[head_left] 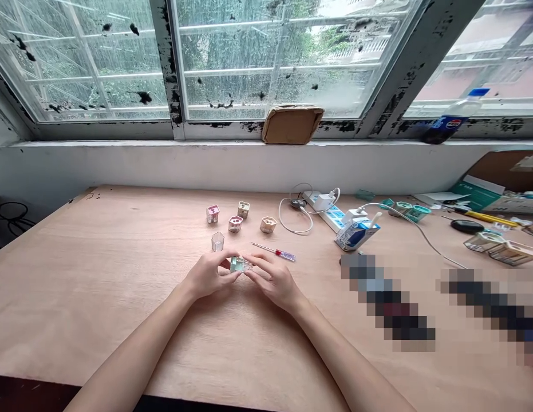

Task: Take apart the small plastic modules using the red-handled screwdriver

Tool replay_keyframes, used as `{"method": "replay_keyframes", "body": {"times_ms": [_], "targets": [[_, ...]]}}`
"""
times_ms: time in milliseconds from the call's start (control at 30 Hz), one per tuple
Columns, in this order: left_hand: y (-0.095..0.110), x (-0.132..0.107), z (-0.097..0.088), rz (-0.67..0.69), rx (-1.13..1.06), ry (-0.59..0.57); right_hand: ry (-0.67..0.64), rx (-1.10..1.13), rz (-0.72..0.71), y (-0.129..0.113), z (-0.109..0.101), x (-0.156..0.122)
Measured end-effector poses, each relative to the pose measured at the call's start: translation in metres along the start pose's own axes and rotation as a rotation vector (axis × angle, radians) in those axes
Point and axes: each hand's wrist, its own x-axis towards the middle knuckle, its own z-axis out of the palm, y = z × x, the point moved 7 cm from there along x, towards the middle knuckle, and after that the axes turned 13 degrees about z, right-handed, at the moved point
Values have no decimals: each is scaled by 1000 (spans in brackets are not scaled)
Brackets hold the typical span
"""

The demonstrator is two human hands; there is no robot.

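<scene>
Clear plastic part point(240, 264) being pinched at lower ctr by L hand point(210, 276) and R hand point(272, 280), grip narrow, red-handled screwdriver point(275, 252) lying just upper R, clear cup point(217, 241) standing just upper L.

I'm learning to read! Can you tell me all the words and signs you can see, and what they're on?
"pepsi" is on the plastic bottle.
The blue-and-white carton has print, too blurred to read.
The green-and-white packet has print, too small to read.
</scene>
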Motion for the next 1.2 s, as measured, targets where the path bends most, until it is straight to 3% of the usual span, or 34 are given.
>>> {"method": "replay_keyframes", "body": {"times_ms": [467, 667, 867, 1200], "targets": [[-9, 0, 3, -76, -90, -72, -74, 152, 212, 18, 8, -2], [-10, 1, 3, -118, -157, -36, -92, 189, 197, 13, 4, 0], [-13, 0, 2, -156, -225, 36, -18, 209, 185, 12, -1, 1], [-11, -1, 9, -137, -258, 32, -14, 189, 154, 5, 3, 4]]}}
